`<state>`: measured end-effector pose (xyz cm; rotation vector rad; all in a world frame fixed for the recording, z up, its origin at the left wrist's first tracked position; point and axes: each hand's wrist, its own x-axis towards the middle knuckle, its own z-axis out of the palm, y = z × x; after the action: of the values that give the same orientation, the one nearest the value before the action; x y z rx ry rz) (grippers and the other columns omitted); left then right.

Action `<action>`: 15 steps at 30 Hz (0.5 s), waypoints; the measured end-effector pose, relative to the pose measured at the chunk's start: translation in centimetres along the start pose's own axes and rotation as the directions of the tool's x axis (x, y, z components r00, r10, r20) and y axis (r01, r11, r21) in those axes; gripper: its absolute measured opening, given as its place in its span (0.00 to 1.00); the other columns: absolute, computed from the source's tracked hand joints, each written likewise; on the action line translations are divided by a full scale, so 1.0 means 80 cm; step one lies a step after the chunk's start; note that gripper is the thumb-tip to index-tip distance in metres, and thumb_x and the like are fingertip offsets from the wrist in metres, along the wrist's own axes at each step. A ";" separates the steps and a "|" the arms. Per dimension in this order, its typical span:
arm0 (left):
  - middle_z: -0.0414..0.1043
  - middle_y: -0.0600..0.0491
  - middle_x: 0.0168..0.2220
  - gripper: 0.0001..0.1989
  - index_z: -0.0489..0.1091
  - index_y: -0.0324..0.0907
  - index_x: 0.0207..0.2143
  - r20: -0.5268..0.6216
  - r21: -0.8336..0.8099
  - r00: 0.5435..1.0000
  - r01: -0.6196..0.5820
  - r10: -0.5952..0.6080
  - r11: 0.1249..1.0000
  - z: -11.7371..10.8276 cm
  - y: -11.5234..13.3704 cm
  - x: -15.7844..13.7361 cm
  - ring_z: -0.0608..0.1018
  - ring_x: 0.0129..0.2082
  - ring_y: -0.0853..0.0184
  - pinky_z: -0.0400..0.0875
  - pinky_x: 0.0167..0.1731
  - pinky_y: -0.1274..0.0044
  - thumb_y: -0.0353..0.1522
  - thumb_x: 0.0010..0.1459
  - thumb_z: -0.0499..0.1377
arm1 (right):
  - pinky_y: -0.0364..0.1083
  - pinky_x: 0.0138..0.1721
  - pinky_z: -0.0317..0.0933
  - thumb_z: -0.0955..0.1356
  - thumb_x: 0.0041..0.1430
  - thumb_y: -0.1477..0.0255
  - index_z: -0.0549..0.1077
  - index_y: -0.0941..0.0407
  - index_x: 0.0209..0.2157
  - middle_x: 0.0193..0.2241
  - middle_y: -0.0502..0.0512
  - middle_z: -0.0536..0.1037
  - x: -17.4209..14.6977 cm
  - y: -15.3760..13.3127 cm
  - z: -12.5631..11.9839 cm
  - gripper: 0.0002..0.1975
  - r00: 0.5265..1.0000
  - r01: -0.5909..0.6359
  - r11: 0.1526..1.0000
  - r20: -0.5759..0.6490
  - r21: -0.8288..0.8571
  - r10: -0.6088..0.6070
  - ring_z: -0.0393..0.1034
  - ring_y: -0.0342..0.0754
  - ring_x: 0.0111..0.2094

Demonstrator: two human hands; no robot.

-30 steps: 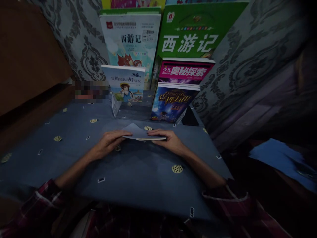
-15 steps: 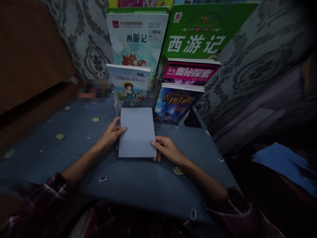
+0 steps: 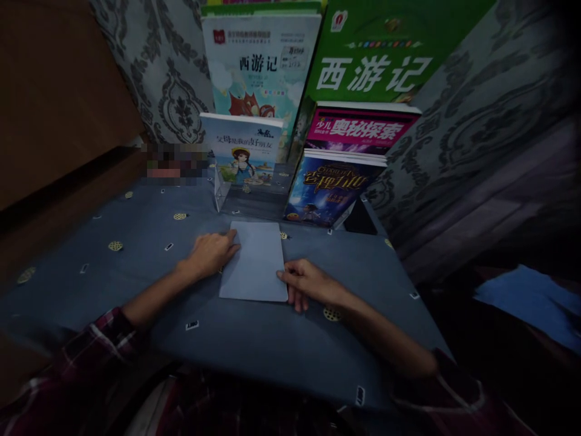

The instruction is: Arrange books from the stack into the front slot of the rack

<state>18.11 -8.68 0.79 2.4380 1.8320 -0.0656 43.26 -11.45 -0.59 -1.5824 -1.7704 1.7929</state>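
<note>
A pale, blank-faced book (image 3: 255, 266) lies flat on the patterned blue-grey cloth. At its upper left edge is my left hand (image 3: 209, 253), palm down, the index finger and thumb apart and touching the cover; its other fingers are mostly tucked from sight. My right hand (image 3: 311, 282) pinches the lower right edge, thumb on top and fingers curled at the side. Just beyond the book stands a clear display stand (image 3: 254, 203), with a light blue book showing a girl in a yellow hat (image 3: 245, 148) upright in it.
Behind stand a white-and-teal book (image 3: 258, 66), a large green book (image 3: 367, 66), a pink book (image 3: 358, 130) and a dark blue book (image 3: 331, 188). The cloth-covered table (image 3: 149, 266) meets patterned curtains. A blue cloth (image 3: 526, 303) lies at the right.
The pale book has come nearer to me and down onto the table, away from the display stand. My left hand has turned palm down at its upper left; my right hand keeps its edge.
</note>
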 end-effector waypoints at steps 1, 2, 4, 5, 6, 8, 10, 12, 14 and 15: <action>0.77 0.40 0.47 0.18 0.70 0.39 0.55 -0.036 0.033 0.999 -0.017 0.018 0.999 0.002 0.000 0.000 0.79 0.49 0.50 0.75 0.45 0.64 0.38 0.71 0.52 | 0.39 0.16 0.59 0.64 0.69 0.66 0.63 0.53 0.24 0.14 0.47 0.74 -0.002 -0.004 -0.003 0.17 0.999 0.023 0.991 -0.042 -0.129 -0.028 0.67 0.41 0.13; 0.75 0.39 0.51 0.17 0.71 0.39 0.54 -0.076 0.053 0.996 -0.045 0.049 0.998 0.006 -0.001 0.000 0.77 0.52 0.50 0.74 0.47 0.63 0.38 0.70 0.53 | 0.40 0.18 0.59 0.64 0.69 0.66 0.63 0.53 0.23 0.14 0.48 0.73 -0.004 -0.007 -0.007 0.18 0.992 0.055 0.960 -0.096 -0.274 -0.084 0.67 0.41 0.14; 0.70 0.38 0.58 0.16 0.72 0.38 0.53 -0.140 0.064 0.982 -0.116 0.124 0.991 0.014 -0.006 0.003 0.73 0.58 0.50 0.73 0.53 0.63 0.36 0.69 0.54 | 0.43 0.24 0.61 0.64 0.68 0.68 0.66 0.54 0.22 0.16 0.51 0.74 -0.002 -0.016 -0.010 0.18 0.944 0.116 0.835 -0.203 -0.538 -0.262 0.70 0.44 0.19; 0.68 0.38 0.61 0.16 0.71 0.37 0.53 -0.159 0.056 0.976 -0.145 0.152 0.988 0.019 -0.010 0.004 0.72 0.60 0.51 0.71 0.55 0.62 0.35 0.69 0.54 | 0.44 0.28 0.63 0.64 0.67 0.69 0.68 0.54 0.23 0.19 0.52 0.76 0.002 -0.021 -0.009 0.16 0.904 0.147 0.769 -0.231 -0.623 -0.360 0.73 0.46 0.22; 0.68 0.38 0.62 0.17 0.70 0.36 0.55 -0.173 0.038 0.970 -0.167 0.171 0.985 0.025 -0.013 0.006 0.71 0.61 0.51 0.70 0.57 0.62 0.35 0.69 0.53 | 0.46 0.32 0.65 0.63 0.68 0.70 0.72 0.55 0.27 0.23 0.55 0.79 0.010 -0.026 -0.006 0.13 0.859 0.190 0.714 -0.237 -0.674 -0.453 0.76 0.49 0.27; 0.67 0.38 0.63 0.19 0.68 0.36 0.58 -0.202 -0.010 0.962 -0.192 0.186 0.981 0.035 -0.019 0.008 0.72 0.61 0.52 0.69 0.59 0.60 0.34 0.70 0.52 | 0.49 0.42 0.68 0.62 0.70 0.70 0.75 0.56 0.43 0.37 0.59 0.83 0.035 -0.034 0.004 0.11 0.772 0.333 0.647 -0.195 -0.686 -0.604 0.79 0.53 0.39; 0.68 0.36 0.63 0.20 0.66 0.35 0.60 -0.234 -0.052 0.954 -0.206 0.188 0.977 0.043 -0.022 0.009 0.72 0.62 0.51 0.68 0.59 0.59 0.33 0.70 0.51 | 0.54 0.56 0.66 0.61 0.71 0.68 0.71 0.56 0.56 0.54 0.64 0.79 0.068 -0.042 0.016 0.16 0.673 0.503 0.557 -0.105 -0.660 -0.732 0.73 0.56 0.56; 0.69 0.36 0.62 0.20 0.66 0.36 0.60 -0.253 -0.080 0.948 -0.221 0.194 0.972 0.049 -0.024 0.009 0.73 0.61 0.51 0.69 0.59 0.58 0.31 0.68 0.51 | 0.58 0.65 0.58 0.59 0.73 0.64 0.65 0.57 0.62 0.64 0.66 0.70 0.100 -0.049 0.027 0.22 0.627 0.592 0.495 -0.021 -0.636 -0.778 0.63 0.56 0.66; 0.72 0.37 0.59 0.20 0.67 0.36 0.59 -0.260 -0.092 0.945 -0.230 0.199 0.969 0.052 -0.026 0.008 0.75 0.58 0.52 0.71 0.57 0.60 0.29 0.67 0.52 | 0.61 0.69 0.52 0.56 0.74 0.60 0.62 0.59 0.66 0.67 0.67 0.67 0.125 -0.055 0.034 0.26 0.640 0.615 0.484 0.036 -0.623 -0.767 0.58 0.56 0.69; 0.73 0.38 0.57 0.19 0.67 0.37 0.58 -0.267 -0.095 0.942 -0.236 0.204 0.967 0.053 -0.026 0.008 0.76 0.57 0.53 0.72 0.56 0.60 0.29 0.66 0.52 | 0.61 0.70 0.50 0.55 0.75 0.59 0.61 0.59 0.67 0.67 0.66 0.66 0.133 -0.056 0.036 0.27 0.651 0.616 0.485 0.054 -0.620 -0.757 0.58 0.55 0.69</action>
<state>16.35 -7.88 -3.55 2.6433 1.5749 0.3855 34.26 -4.23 -3.46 -0.8548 -2.4830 0.6535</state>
